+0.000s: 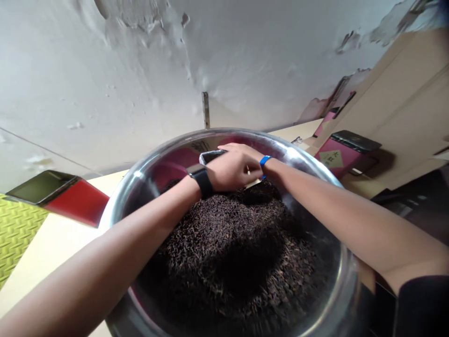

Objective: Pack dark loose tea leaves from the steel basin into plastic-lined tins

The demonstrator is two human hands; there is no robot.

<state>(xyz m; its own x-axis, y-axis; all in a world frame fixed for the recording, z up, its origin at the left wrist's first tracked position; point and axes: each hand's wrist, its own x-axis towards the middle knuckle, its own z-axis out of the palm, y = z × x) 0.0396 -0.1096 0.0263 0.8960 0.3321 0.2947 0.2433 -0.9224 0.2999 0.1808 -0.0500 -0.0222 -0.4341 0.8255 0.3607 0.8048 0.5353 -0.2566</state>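
Note:
A large steel bowl [140, 174] holds a heap of dark, dry, twisted leaves [224, 220]. Inside its far half, a tin [211, 157] lies tilted, its open rim facing left and a corner of a pale label showing. My left hand [229, 172], with a black watch on the wrist, is curled round the near side of the tin. Behind it, my right hand [243, 150], with a blue wristband, holds the far side; its fingertips reach the rim. The hands overlap and hide most of the tin.
An open red tin [79, 201] leans left of the bowl on a pale table [52, 243], near a yellow-green woven mat [19, 229]. At the right stand a pink tin with a black lid [342, 157] and a tan board [403, 103]. A peeling wall [140, 79] rises behind.

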